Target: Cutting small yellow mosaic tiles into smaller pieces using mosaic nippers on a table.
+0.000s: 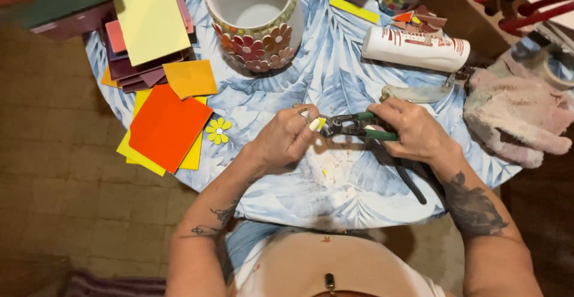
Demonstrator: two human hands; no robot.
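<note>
The small yellow tile bit (321,123) is mostly hidden by fingertips, so its shape is hard to make out, and the top of the white pot with tile flowers (256,19) is cut off at the picture's edge. The left hand (286,137) pinches that shiny yellow bit over the middle of the blue leafy tabletop (335,76), right at the metal tip of the green-handled nippers (353,126). The right hand (412,131) is closed tight around the nippers' handles, near the orange square tile (166,126).
</note>
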